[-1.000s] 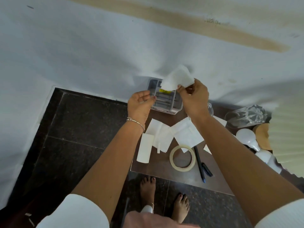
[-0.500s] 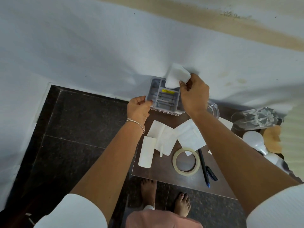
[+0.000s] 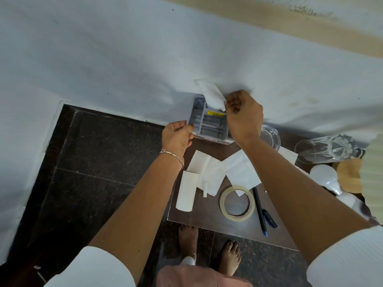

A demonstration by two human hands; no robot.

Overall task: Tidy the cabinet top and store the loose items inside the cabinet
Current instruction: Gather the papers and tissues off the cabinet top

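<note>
A grey plastic organizer box (image 3: 209, 125) with a yellow label stands at the back of the brown cabinet top (image 3: 207, 216), against the white wall. My left hand (image 3: 176, 137) grips its left edge. My right hand (image 3: 242, 114) pinches a folded white paper (image 3: 211, 94) over the box's top right corner. Loose on the cabinet top lie several white papers (image 3: 240, 172), a rolled paper tube (image 3: 185, 191), a ring of masking tape (image 3: 237, 203), a dark pen (image 3: 259, 210) and its cap (image 3: 269, 218).
A clear glass jar (image 3: 269, 137) sits behind my right wrist. Further right are a cut-glass vase on its side (image 3: 325, 148), white light bulbs (image 3: 325, 177) and a wooden disc (image 3: 350, 175). Dark stone floor (image 3: 93, 162) lies left of the cabinet; my bare feet stand below.
My right hand has shifted the paper leftward and lower, over the box. My left hand has closed onto the box's left edge.
</note>
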